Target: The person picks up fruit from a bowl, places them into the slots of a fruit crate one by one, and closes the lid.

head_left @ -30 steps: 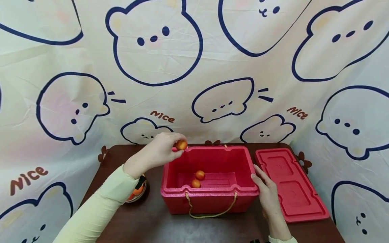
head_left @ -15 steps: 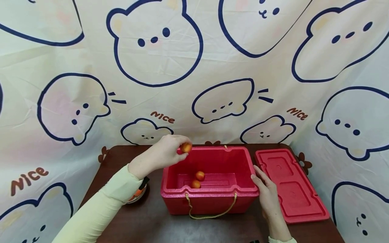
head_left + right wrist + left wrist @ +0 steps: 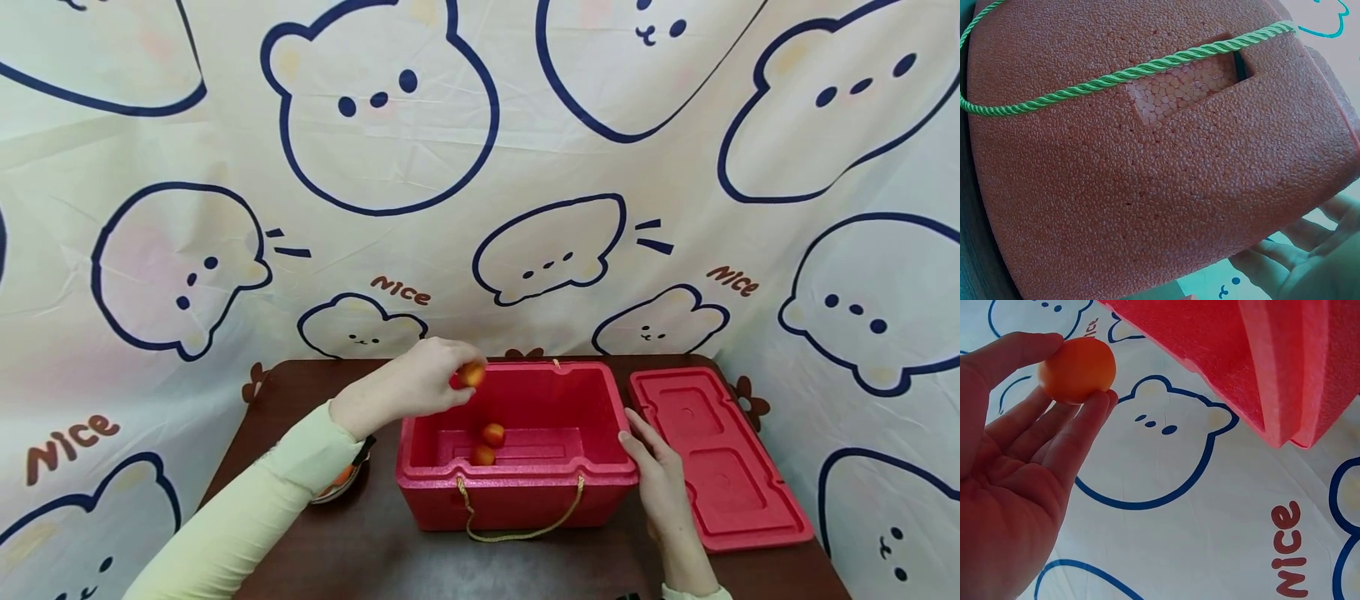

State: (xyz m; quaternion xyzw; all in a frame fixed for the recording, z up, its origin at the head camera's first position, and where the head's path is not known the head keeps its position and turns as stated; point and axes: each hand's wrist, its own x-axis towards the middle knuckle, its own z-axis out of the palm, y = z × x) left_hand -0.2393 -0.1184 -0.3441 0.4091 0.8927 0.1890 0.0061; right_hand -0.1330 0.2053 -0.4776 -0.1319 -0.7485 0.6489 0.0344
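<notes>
In the head view my left hand (image 3: 416, 382) is over the left rim of a red foam box (image 3: 517, 504). It pinches a small round orange fruit (image 3: 470, 374) between thumb and fingertips. The left wrist view shows the same smooth orange fruit (image 3: 1079, 370) up close, with the box's red edge (image 3: 1272, 369) beyond it. On the box floor lie two more such fruits, one orange-red (image 3: 493, 434) and one lighter (image 3: 483, 455). My right hand (image 3: 660, 475) rests against the box's right side, fingers extended and thumb at the rim; in the right wrist view some fingertips are hidden behind the box.
The red lid (image 3: 720, 458) lies on the brown table (image 3: 360, 550), right of the box. A bowl (image 3: 339, 492) with orange fruit stands at the left, partly hidden by my left forearm. A gold rope handle (image 3: 525, 535) hangs on the box front; a patterned cloth (image 3: 450, 250) hangs behind.
My left hand has moved right and slightly down with the fruit, from the box's back-left corner to over its opening. The right hand and the box have stayed put.
</notes>
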